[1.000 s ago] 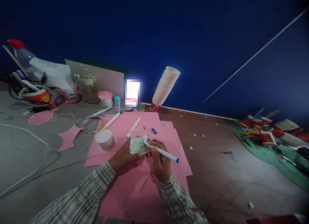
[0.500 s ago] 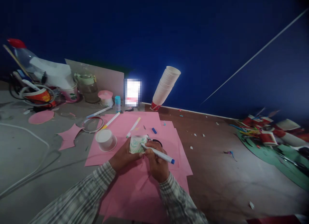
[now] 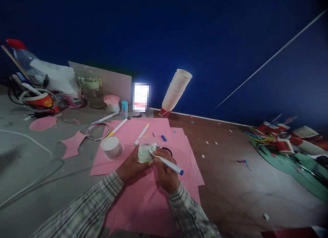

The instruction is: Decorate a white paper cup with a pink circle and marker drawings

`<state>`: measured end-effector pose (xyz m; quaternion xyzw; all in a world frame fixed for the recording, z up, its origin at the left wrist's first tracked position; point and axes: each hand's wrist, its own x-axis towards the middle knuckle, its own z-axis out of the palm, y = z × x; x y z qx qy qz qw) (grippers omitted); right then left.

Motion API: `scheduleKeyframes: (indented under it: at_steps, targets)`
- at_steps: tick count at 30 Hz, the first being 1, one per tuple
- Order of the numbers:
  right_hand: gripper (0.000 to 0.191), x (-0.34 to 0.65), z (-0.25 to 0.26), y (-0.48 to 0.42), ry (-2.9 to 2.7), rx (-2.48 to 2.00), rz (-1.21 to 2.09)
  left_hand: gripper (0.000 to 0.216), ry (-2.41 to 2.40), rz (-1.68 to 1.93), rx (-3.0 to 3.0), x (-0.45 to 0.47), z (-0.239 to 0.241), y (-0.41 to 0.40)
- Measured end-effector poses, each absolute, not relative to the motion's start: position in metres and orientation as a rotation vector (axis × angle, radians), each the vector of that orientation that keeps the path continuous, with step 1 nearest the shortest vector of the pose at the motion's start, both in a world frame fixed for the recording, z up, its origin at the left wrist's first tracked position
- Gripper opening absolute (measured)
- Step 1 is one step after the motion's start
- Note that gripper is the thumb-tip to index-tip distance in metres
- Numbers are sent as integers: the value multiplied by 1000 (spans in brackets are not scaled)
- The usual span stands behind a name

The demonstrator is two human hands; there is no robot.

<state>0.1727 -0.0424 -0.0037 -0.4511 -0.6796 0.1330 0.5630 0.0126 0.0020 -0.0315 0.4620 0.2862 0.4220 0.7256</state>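
My left hand [image 3: 132,168] is closed around a small white paper piece [image 3: 145,153] with green and blue drawing on it; whether it is a cup's wall or a flat piece I cannot tell. In my right hand [image 3: 166,171] is a white marker [image 3: 169,164] with a blue end, its tip against the drawn surface. Both hands are over pink paper sheets [image 3: 143,203]. Left of them an upturned white paper cup [image 3: 112,148] rests on the pink paper. A dark blue cap [image 3: 163,138] lies beyond my hands. Partly hidden behind my right hand are dark-handled scissors [image 3: 167,150].
A tilted stack of paper cups [image 3: 176,91] stands at the back by the blue wall. Other markers [image 3: 141,134], a tape ring [image 3: 97,131] and a glue stick [image 3: 124,109] lie or stand to the left. On the right, a green mat [image 3: 297,173] bears cups and tools.
The marker's tip has shifted slightly left on the drawn surface, and its blue end has moved a little left and down. Both hands keep their hold.
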Motion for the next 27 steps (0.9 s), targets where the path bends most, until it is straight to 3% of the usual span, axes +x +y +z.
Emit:
scheduleKeyframes:
  at_steps: [27]
  targets:
    - [22,175,-2,-41,-1623,-1065,289,68,618,906,937,15,-28,0]
